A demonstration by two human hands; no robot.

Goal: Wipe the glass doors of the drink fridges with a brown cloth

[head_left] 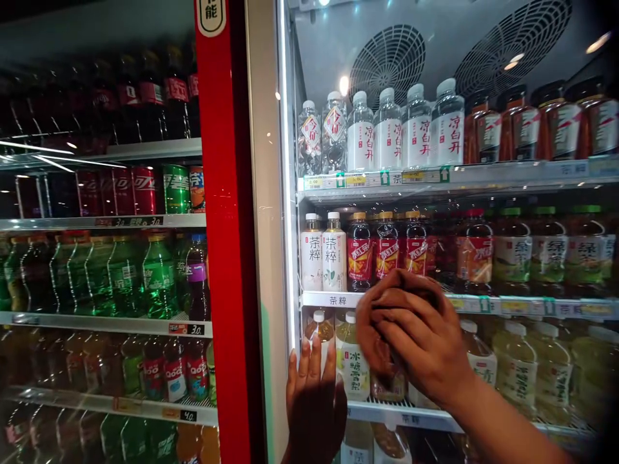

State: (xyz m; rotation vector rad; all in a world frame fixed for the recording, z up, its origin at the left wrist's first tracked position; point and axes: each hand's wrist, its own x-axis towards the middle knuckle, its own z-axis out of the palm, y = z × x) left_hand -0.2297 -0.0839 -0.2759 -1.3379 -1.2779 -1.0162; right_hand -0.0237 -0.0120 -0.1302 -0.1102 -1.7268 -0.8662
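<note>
My right hand (pixel 432 345) grips a crumpled brown cloth (pixel 380 361) against the glass door of the lit drinks fridge, level with the middle shelves. Part of the cloth is hidden under my fingers. Lower and to the left, my left hand (pixel 315 403) is raised with fingers stretched out and apart, apparently resting on the same glass near the door frame (pixel 269 258). Behind the glass stand drink bottles, among them a pear drink bottle (pixel 354 364) between my hands and red-labelled iced tea bottles (pixel 360 254) just above the cloth.
Clear water bottles (pixel 360 132) fill the top shelf, below two round fan grilles (pixel 388 61). A red fridge frame (pixel 220 212) stands to the left. Beyond it, another fridge holds green bottles (pixel 159 277) and several cans (pixel 176 190).
</note>
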